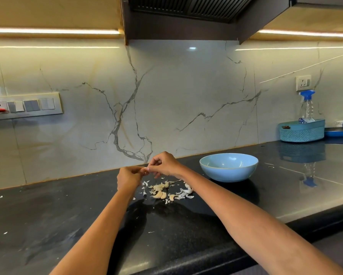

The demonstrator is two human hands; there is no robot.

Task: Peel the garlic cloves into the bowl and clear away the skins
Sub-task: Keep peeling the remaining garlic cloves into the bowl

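Hands, left hand [128, 176] and right hand [162, 163], pinch one small pale garlic clove [144, 170] above the black counter [67, 215], left of the light-blue ceramic bowl [228, 176]; best strip skin gently, dropping scraps onto the near pile of papery skins [167, 192].

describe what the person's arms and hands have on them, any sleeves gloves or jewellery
Both forearms are bare along their whole visible length; no sleeve edge shows in the frame. The left hand and right hand wear no gloves. No watch, bracelet or band shows on either wrist. The fingers are too small here to tell if there is a ring.
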